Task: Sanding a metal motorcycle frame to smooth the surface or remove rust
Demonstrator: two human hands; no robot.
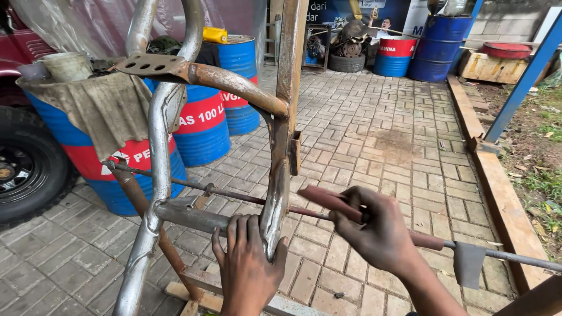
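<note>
A: Nearest the camera?
B: Left hand [249, 269], fingers wrapped around the lower end of a rusty tubular metal frame [280, 175], gripping the upright tube just where a cross tube meets it.
A: And beside it?
B: Right hand [377, 234], closed around the reddish handle of a chipping hammer [374, 219], held just right of the upright tube; flat grey head pointing down at the far right, handle end crossing close to the frame.
A: Behind the frame?
B: A thin rod [193, 185] running across, then blue and red oil drums [202, 126], one draped with a grey cloth [108, 108]. A black tyre [23, 167] at the left edge.
A: Further off?
B: Brick paving [380, 134], more drums [436, 47] at the back.
</note>
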